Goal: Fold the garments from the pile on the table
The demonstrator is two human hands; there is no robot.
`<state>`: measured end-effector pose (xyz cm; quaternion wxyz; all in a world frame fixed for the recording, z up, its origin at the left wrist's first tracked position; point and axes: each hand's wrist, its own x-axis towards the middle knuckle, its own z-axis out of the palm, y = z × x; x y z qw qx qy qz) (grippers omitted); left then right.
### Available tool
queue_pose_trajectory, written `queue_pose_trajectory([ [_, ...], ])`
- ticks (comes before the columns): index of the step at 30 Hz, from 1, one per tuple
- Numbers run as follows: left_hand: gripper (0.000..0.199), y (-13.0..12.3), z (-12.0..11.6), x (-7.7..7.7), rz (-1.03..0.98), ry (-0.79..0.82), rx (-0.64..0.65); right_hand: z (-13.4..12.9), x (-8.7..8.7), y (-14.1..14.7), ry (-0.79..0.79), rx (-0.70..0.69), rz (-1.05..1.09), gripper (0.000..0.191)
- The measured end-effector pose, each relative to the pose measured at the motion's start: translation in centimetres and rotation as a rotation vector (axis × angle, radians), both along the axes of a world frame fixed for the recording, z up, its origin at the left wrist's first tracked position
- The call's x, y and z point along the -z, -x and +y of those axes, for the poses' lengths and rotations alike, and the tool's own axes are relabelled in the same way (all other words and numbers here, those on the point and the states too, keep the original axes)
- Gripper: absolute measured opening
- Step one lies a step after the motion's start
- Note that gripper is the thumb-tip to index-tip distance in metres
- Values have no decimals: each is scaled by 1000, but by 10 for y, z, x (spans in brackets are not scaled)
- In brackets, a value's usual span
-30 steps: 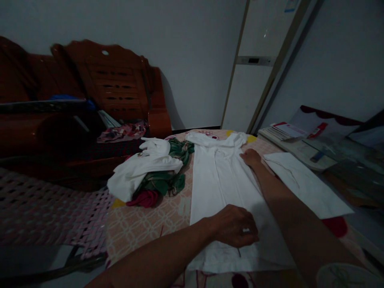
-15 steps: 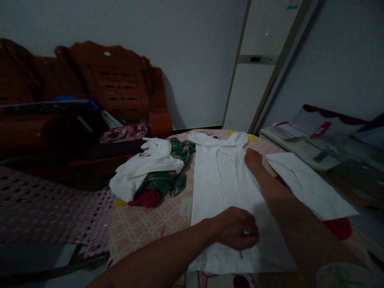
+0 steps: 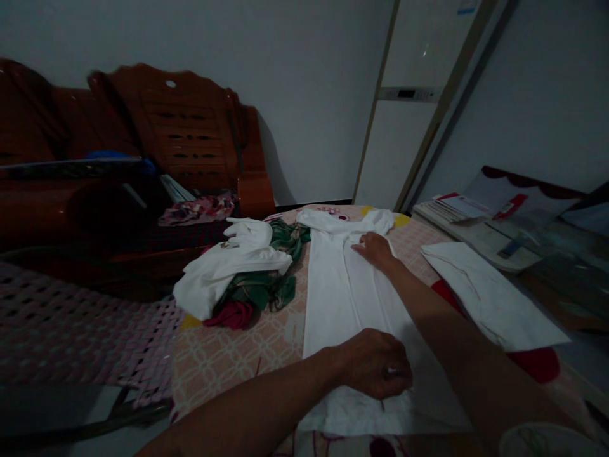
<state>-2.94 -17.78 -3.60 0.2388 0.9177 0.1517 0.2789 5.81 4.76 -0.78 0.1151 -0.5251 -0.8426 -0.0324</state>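
A long white garment [image 3: 328, 304] lies spread over the patterned tablecloth, its sleeves and collar toward the far edge. Near its bottom end, my left hand [image 3: 375, 365] rests with curled fingers closed on the cloth. My right hand [image 3: 375, 249] is on the upper part of the garment, below the collar; its thumb and fingertips are apart over the fabric. Left of the garment sits a heap of clothes, with a white piece [image 3: 214, 276] on top of green cloth [image 3: 252, 289] and dark red cloth [image 3: 232, 315].
A folded white cloth [image 3: 490, 295] lies on the right of the table. Beyond it are papers [image 3: 459, 208] on a side surface with a glass top. A wooden bench [image 3: 181, 133] stands behind at left, a woven pink chair seat [image 3: 95, 343] nearer.
My right hand has moved left from the garment's right edge onto its upper middle, and its fingers have spread. My left hand has stayed in place.
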Motion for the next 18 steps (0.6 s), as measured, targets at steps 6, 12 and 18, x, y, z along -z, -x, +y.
queue_pose_trajectory([
  [6, 13, 1, 2, 3, -28, -16, 50, 20, 0, 15, 118, 220, 425, 9],
  [12, 13, 1, -1, -2, 9, 10, 36, 25, -1, 17, 386, 336, 892, 7],
  [18, 20, 17, 10, -14, -151, 244, -177, -20, -13, -21, 319, 212, 981, 18],
])
